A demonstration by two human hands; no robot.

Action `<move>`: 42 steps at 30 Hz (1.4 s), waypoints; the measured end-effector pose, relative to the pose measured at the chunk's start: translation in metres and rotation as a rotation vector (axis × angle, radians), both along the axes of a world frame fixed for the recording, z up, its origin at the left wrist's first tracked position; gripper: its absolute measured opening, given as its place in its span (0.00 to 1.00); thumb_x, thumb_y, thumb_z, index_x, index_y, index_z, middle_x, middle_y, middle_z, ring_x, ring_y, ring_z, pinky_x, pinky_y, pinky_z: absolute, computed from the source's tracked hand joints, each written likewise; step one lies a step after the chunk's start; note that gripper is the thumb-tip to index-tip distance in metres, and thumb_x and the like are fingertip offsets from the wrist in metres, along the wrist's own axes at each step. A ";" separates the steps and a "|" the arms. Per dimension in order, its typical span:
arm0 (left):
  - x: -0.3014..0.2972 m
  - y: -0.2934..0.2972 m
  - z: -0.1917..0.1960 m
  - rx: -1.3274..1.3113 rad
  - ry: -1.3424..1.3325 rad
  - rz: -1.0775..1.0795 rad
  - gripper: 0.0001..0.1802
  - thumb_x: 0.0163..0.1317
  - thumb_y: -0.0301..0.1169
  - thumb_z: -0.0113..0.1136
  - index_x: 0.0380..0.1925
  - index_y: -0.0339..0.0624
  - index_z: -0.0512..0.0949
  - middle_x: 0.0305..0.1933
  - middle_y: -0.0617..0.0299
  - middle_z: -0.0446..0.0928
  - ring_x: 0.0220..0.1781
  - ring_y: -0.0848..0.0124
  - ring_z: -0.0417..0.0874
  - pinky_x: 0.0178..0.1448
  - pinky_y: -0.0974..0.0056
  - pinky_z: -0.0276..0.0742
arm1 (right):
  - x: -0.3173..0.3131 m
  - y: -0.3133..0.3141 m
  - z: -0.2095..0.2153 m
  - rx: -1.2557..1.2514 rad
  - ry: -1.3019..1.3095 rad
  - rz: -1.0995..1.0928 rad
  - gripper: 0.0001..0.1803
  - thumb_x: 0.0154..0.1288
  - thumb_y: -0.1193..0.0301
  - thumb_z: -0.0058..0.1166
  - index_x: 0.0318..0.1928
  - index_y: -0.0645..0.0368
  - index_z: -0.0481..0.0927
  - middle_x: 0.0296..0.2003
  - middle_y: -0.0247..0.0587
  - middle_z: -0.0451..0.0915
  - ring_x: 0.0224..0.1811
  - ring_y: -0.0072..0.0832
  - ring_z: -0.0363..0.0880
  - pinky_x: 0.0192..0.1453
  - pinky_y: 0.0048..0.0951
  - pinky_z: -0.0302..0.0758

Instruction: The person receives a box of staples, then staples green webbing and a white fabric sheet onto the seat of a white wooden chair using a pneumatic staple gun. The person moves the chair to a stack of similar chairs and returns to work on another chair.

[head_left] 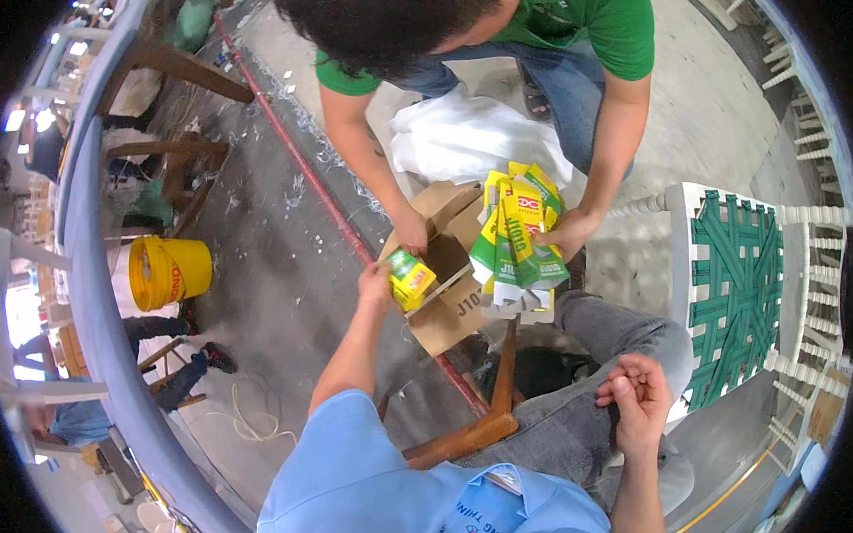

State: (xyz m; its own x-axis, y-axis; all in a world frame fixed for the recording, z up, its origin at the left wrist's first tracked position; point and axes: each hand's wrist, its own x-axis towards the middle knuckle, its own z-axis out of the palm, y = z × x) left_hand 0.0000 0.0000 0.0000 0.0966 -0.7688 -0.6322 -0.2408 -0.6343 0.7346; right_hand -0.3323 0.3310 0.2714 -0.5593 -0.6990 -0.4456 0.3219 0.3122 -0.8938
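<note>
My left hand (pixel 374 285) is closed on the edge of a small yellow-and-green carton (pixel 412 280), held over an open brown cardboard box (pixel 435 334). A co-worker's hand (pixel 411 230) reaches down at the box's far side, close to that carton; whether it touches the carton I cannot tell. The co-worker's other hand (pixel 568 236) grips a bunch of similar yellow-and-green cartons (pixel 520 234) above the box's right side. Over my right knee, my right hand (pixel 636 398) hovers with loosely curled fingers and nothing visible in them.
A white sack (pixel 473 137) lies between the co-worker's knees. To the right stands a white chair with a green woven seat (pixel 736 294). A yellow bucket (pixel 171 273) is at left, and a red pipe (pixel 303 164) crosses the littered floor. A wooden stool (pixel 467 439) is under me.
</note>
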 end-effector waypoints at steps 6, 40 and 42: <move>-0.079 0.069 -0.020 0.395 0.299 -0.006 0.18 0.74 0.47 0.66 0.50 0.45 0.86 0.45 0.58 0.88 0.42 0.63 0.89 0.43 0.55 0.87 | 0.002 0.002 0.011 0.037 0.066 -0.005 0.15 0.77 0.77 0.59 0.60 0.62 0.78 0.41 0.37 0.82 0.38 0.24 0.85 0.41 0.26 0.85; -0.039 0.092 0.179 0.538 0.542 -1.150 0.22 0.80 0.43 0.59 0.60 0.37 0.82 0.53 0.64 0.85 0.54 0.75 0.84 0.59 0.64 0.82 | 0.056 -0.096 -0.036 -0.021 0.372 0.829 0.19 0.65 0.68 0.74 0.53 0.60 0.87 0.57 0.51 0.81 0.59 0.37 0.84 0.58 0.34 0.82; -0.041 0.095 0.180 0.579 0.599 -1.067 0.21 0.80 0.44 0.60 0.58 0.38 0.82 0.53 0.64 0.86 0.53 0.75 0.84 0.58 0.64 0.82 | 0.059 -0.097 -0.032 0.053 0.289 0.689 0.20 0.63 0.70 0.75 0.53 0.63 0.84 0.50 0.46 0.83 0.52 0.32 0.84 0.56 0.33 0.81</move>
State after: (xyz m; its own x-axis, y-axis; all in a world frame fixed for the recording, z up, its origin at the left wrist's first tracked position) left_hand -0.0411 0.0948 0.1796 -0.7772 0.0936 -0.6222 -0.5459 -0.5921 0.5929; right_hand -0.2731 0.2341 0.2394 -0.1022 -0.9152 -0.3898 -0.2075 0.4028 -0.8914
